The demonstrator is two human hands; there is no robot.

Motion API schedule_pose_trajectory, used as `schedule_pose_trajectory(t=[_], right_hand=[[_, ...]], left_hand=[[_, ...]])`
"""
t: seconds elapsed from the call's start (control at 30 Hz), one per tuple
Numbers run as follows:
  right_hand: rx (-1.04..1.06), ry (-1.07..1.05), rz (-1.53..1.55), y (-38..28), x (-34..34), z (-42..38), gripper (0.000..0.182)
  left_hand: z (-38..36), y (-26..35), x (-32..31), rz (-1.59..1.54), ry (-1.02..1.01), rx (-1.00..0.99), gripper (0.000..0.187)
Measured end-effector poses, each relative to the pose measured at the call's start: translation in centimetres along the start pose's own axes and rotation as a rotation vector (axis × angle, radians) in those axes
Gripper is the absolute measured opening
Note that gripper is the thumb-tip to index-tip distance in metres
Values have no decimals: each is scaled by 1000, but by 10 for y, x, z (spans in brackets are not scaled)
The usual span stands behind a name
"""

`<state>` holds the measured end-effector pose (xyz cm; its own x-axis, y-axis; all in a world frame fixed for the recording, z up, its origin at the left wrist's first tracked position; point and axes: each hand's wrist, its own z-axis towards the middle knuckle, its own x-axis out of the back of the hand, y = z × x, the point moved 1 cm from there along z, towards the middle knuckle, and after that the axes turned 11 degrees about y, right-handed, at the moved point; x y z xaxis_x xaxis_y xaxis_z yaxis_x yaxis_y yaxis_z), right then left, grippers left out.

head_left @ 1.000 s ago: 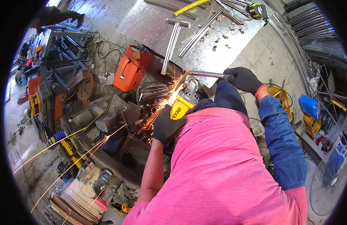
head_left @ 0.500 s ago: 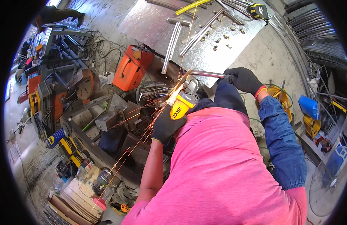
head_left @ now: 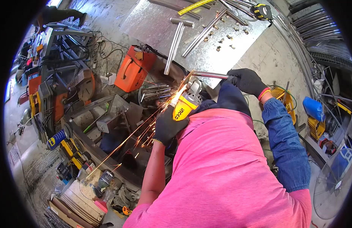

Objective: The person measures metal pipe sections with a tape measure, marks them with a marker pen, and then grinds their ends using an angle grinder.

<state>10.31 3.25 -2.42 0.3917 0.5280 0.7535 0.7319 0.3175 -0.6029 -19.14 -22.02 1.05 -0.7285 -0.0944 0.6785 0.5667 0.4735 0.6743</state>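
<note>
My left hand (head_left: 168,126), in a black glove, is closed around the body of a yellow angle grinder (head_left: 184,107). The grinder's disc touches the left end of a shiny metal tube (head_left: 211,75), and sparks stream from there down and to the left. My right hand (head_left: 247,82), also gloved in black, grips the tube's right end above my thigh. Part of the disc is lost in the glare of the sparks.
A metal sheet (head_left: 160,22) ahead bears cut tubes (head_left: 174,48), several small brown pieces and a tape measure (head_left: 262,12). An orange machine (head_left: 135,69) stands left of it. Another grinder (head_left: 104,182) lies lower left; a fan (head_left: 336,185) is at right.
The spark stream has shifted, with a long streak now reaching farther left. Both hands, the grinder and the tube stay nearly where they were.
</note>
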Motion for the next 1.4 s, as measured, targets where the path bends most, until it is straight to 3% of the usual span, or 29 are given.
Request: schedule_pose_trajectory(t=[0.13, 0.23, 0.5, 0.6, 0.7, 0.8, 1.1, 1.4], right_hand=[[-2, 8, -6, 0, 0, -1, 34], [-29, 8, -5, 0, -1, -1, 35], [-11, 24, -20, 2, -3, -2, 35], [12, 34, -13, 4, -5, -2, 35], [7, 32, -24, 2, -3, -3, 35], [32, 56, -15, 4, -6, -4, 34], [14, 50, -24, 5, -7, -5, 33], [22, 75, -71, 2, -6, -7, 32]], left_hand=[[-1, 6, 2, -54, -9, 78, 72], [2, -4, -1, -27, 18, -61, 71], [1, 0, 2, -67, -72, 69, 74], [-4, 1, -3, -218, 1, 92, 74], [1, -1, 3, 42, -79, -15, 72], [-2, 12, 4, -205, -65, 135, 68], [-1, -6, -2, 87, -45, 3, 65], [-2, 2, 1, -14, -42, 101, 60]])
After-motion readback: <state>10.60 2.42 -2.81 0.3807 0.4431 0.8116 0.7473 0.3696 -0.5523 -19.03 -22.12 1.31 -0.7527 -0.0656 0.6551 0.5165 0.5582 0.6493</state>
